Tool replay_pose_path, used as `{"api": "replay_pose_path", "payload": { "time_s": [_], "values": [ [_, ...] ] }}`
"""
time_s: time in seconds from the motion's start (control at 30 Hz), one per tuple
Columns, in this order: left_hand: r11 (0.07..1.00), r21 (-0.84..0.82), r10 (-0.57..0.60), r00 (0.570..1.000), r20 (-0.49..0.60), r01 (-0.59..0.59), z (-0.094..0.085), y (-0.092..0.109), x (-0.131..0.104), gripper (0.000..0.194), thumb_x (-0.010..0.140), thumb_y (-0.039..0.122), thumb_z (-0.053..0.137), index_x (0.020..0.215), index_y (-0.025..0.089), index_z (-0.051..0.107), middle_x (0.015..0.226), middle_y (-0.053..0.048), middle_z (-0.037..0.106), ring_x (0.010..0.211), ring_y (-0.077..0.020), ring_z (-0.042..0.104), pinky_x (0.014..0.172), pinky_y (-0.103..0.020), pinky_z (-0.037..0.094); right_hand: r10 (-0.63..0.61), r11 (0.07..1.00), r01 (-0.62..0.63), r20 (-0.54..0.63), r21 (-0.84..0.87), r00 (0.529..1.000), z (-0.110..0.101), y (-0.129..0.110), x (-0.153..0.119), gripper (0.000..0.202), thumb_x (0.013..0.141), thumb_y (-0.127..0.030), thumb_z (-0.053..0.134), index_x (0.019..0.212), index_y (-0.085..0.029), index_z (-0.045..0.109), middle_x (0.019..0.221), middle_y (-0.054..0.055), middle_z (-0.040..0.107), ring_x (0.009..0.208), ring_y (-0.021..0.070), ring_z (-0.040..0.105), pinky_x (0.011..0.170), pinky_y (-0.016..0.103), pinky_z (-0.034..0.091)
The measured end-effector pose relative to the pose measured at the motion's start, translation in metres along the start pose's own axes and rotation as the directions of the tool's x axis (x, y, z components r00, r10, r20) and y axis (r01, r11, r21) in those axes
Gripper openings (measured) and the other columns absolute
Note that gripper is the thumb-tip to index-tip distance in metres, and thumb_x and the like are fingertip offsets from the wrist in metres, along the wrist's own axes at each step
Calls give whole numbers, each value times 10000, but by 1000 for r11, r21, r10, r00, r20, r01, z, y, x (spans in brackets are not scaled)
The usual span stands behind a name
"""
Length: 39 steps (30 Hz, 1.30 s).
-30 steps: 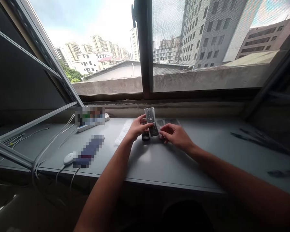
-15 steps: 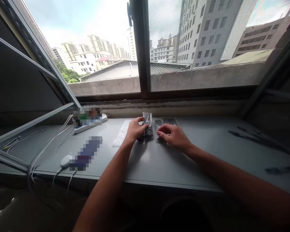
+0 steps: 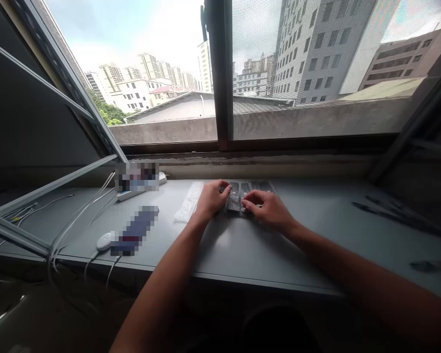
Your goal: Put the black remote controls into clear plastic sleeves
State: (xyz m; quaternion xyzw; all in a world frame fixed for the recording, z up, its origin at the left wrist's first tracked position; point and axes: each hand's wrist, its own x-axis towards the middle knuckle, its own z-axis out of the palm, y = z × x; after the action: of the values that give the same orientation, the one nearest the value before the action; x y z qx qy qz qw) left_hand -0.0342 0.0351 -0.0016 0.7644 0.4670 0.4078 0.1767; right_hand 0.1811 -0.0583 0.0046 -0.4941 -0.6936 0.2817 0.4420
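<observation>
A small clear plastic bag (image 3: 234,197) of what look like little metal parts lies on the grey tabletop, between my two hands. My left hand (image 3: 213,198) is closed at the bag's left edge, thumb and forefinger pinching it. To the right, my right hand (image 3: 269,208) has thumb and fingertips together on the near part of a second clear bag (image 3: 245,189), partly covering it. Behind that hand lie more dark-looking clear bags (image 3: 266,186), side by side. A white plastic sheet or bag (image 3: 188,203) lies flat just left of my left hand.
On the left are a blurred-out phone-like object (image 3: 135,230), a round white charger (image 3: 105,241), loose white cables (image 3: 83,208) and a power strip (image 3: 143,189). Dark strap-like things (image 3: 393,215) lie at the right. A metal frame (image 3: 84,105) slants up at the left, and a window stands behind.
The bag in my left hand was held up and is now lowered flat onto the table, left of the other bags. My right hand stays nearly in place. The view has shifted slightly.
</observation>
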Motion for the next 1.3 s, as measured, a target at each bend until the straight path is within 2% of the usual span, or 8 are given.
{"api": "replay_pose_path", "payload": {
  "time_s": [0.3,0.43,0.73,0.83,0.93,1.07,1.17,1.3],
  "values": [
    [919,394,2,997,-73,27,-19,-19,1,311,1081,310,535,1229,222,793,1268,-145,757,1149,-323,692,1006,-421,522,-63,997,63,-1,-43,998,-1,2,0,223,998,-444,711,972,-242,800,936,43,835,863,239,793,796,359,592],
    [769,615,-171,983,-67,175,-34,-39,1,435,1022,345,621,1395,149,730,1409,-215,686,1337,-417,588,1107,-513,475,-49,998,49,2,-43,999,-2,0,-1,217,1002,-433,703,977,-240,799,951,46,834,874,242,793,815,372,589],
    [751,561,-374,925,-71,347,-49,-55,4,284,1026,228,570,1178,199,809,1304,-182,744,1177,-354,709,995,-442,524,-58,997,59,24,-45,998,-2,-4,-4,214,1016,-434,705,993,-247,808,975,47,835,893,242,789,790,371,591],
    [836,391,-357,922,-148,386,-47,-55,8,286,1021,218,594,1227,169,788,1330,-207,728,1202,-354,702,1045,-446,514,-59,997,60,20,-45,998,-2,-3,-3,219,1017,-436,702,989,-245,805,966,45,833,888,240,787,775,362,584],
    [915,-127,-401,900,-169,384,-43,-50,16,313,1010,257,677,1290,143,756,1226,-177,766,1153,-298,718,1063,-404,522,-62,997,63,13,-46,998,-1,-2,-3,217,1018,-431,700,988,-243,804,963,45,832,887,237,783,773,356,582],
    [490,-802,-419,899,129,343,-38,-34,20,304,931,288,820,1193,144,764,1085,-109,792,901,-185,734,881,-315,592,-75,996,75,-1,-44,997,1,-3,-3,209,1007,-420,713,1016,-233,807,1013,63,830,904,238,775,777,354,598],
    [309,-880,-310,913,266,361,-36,-20,14,249,867,222,877,1082,147,778,1005,-73,790,838,-146,740,822,-249,598,-137,991,137,9,-4,991,2,-4,-2,213,996,-424,732,1015,-233,825,1225,101,808,1053,260,772,871,375,626],
    [255,-887,-226,915,333,386,-27,-7,6,263,895,268,878,1116,170,775,998,-66,797,904,-180,782,843,-262,622,-176,983,169,115,64,978,2,-4,-3,222,1011,-431,723,1040,-276,879,1496,90,713,1356,310,692,1124,451,573]
  ]
}}
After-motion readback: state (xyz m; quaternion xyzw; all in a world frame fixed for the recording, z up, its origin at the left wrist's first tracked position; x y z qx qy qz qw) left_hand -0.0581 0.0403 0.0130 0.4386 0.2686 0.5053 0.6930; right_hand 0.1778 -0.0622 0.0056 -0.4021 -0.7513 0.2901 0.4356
